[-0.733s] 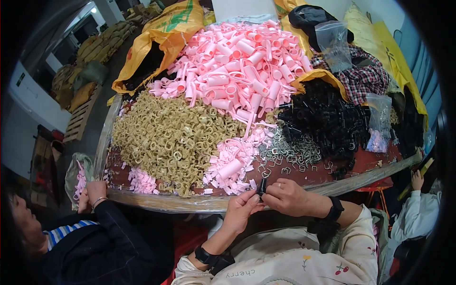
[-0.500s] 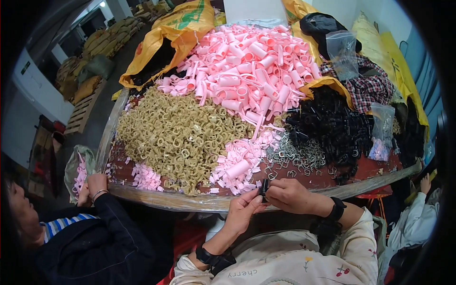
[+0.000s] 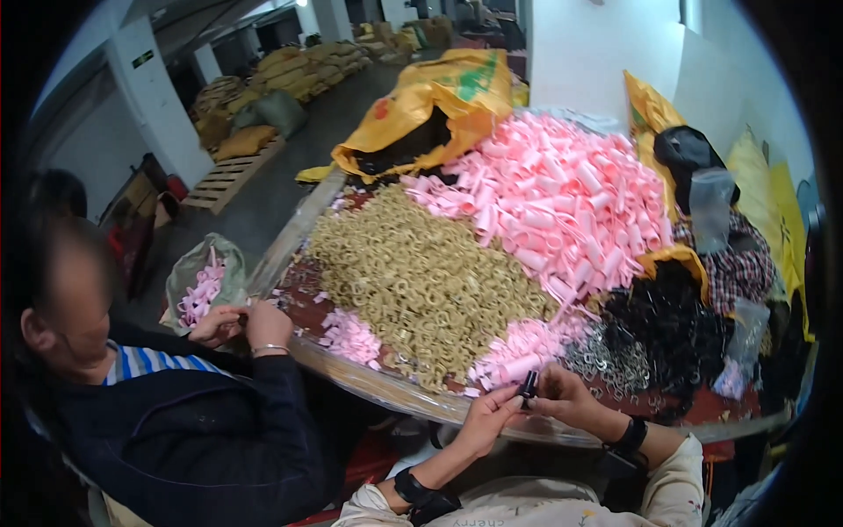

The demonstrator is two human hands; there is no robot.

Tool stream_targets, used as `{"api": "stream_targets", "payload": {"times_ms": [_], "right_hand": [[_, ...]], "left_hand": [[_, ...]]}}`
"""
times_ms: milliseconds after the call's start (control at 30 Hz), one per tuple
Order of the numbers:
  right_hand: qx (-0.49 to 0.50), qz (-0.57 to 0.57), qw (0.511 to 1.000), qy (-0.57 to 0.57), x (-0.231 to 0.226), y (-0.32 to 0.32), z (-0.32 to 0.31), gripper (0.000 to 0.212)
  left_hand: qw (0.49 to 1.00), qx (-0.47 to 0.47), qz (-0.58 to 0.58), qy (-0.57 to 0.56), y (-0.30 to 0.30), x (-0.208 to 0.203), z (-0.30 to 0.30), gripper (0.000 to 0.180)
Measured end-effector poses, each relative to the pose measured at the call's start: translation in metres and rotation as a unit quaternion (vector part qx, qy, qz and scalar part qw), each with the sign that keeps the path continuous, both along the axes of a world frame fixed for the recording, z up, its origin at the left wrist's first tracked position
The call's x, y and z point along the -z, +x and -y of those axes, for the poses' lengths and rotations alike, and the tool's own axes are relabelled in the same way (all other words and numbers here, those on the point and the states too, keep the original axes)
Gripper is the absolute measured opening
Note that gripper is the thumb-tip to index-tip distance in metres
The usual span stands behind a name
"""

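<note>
Over the table's near edge, my left hand point(image 3: 490, 416) pinches a small black plastic part point(image 3: 529, 385) between thumb and fingers, its end pointing up. Close against it on the right, my right hand point(image 3: 569, 400) has its fingers curled and its thumb at the part's lower end. What lies inside those right fingers is hidden. Just beyond my hands are a heap of small pink pieces point(image 3: 518, 353) and a scatter of metal rings and hooks point(image 3: 615, 358). A pile of black plastic parts point(image 3: 672, 329) lies farther right.
Large heaps of tan buckles point(image 3: 421, 281) and pink tubes point(image 3: 571, 193) cover much of the table point(image 3: 404, 393). A yellow sack point(image 3: 439, 88) stands at the far side. On the left, a co-worker's hands point(image 3: 255, 327) work beside a bag point(image 3: 206, 263) of pink pieces.
The view has swung left, so the table sits farther right and the co-worker shows more. My right fingers have shifted from the black part's top to beside it; my left hand keeps its pinch.
</note>
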State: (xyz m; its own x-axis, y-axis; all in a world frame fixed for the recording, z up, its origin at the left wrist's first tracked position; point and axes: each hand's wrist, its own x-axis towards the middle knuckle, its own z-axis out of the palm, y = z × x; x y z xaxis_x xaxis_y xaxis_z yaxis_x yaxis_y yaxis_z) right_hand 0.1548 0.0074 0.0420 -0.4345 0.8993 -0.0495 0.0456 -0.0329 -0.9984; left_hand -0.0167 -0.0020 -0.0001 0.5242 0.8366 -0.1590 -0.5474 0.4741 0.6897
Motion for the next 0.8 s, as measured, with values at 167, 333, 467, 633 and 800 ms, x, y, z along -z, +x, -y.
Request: {"api": "stream_targets", "payload": {"times_ms": [167, 333, 467, 633, 800], "right_hand": [[0.027, 0.025, 0.999, -0.027, -0.007, 0.003, -0.066, 0.018], [0.077, 0.504, 0.797, 0.322, 0.028, -0.003, -0.136, 0.023], [0.089, 0.481, 0.797, 0.354, 0.035, -0.01, -0.138, 0.017], [0.084, 0.355, 0.876, 0.316, 0.037, 0.008, -0.141, 0.019], [0.119, 0.197, 0.96, 0.162, 0.022, 0.012, -0.13, 0.012]], "left_hand": [[0.999, -0.027, 0.029, 0.0, -0.015, -0.005, -0.011, 0.03], [0.998, -0.047, 0.027, -0.015, -0.018, -0.005, -0.016, 0.03], [0.997, -0.07, 0.023, -0.032, -0.023, -0.004, -0.016, 0.029], [0.995, -0.087, 0.021, -0.037, -0.026, -0.006, -0.015, 0.028], [0.993, -0.101, 0.033, -0.053, -0.024, -0.004, -0.016, 0.026]]}}
